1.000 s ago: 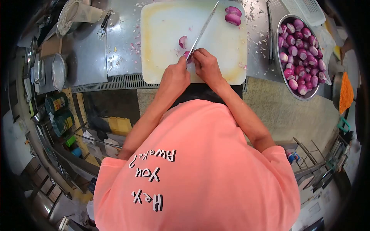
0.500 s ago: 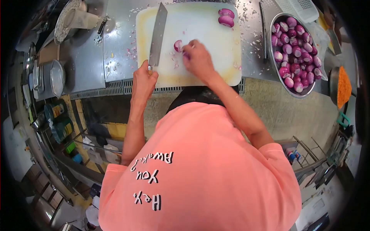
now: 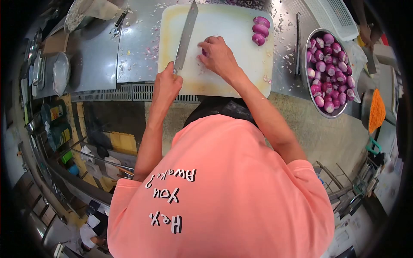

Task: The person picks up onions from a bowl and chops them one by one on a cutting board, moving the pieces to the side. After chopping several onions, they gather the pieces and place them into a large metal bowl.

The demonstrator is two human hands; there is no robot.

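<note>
A large cleaver-like kitchen knife (image 3: 187, 38) is gripped by its handle in my left hand (image 3: 167, 86). Its blade points away from me over the left part of a white cutting board (image 3: 241, 81). Close to the right of the blade, the fingers of my right hand (image 3: 218, 58) are curled around a small red onion (image 3: 204, 52), mostly hidden under them. Three purple onion pieces (image 3: 260, 30) lie in a short row near the board's far right corner.
To the right stands an oval metal bowl (image 3: 306, 64) full of peeled red onions. A long dark tool (image 3: 297, 43) lies between board and bowl. Beyond are a white perforated basket (image 3: 340, 21), another person's hand (image 3: 365, 34) and an orange heap (image 3: 377, 111).
My right hand has closed over the onion piece that lay beside it. Three pieces show at the far right, where two showed before. The view has shifted slightly; the knife stays in my left hand.
</note>
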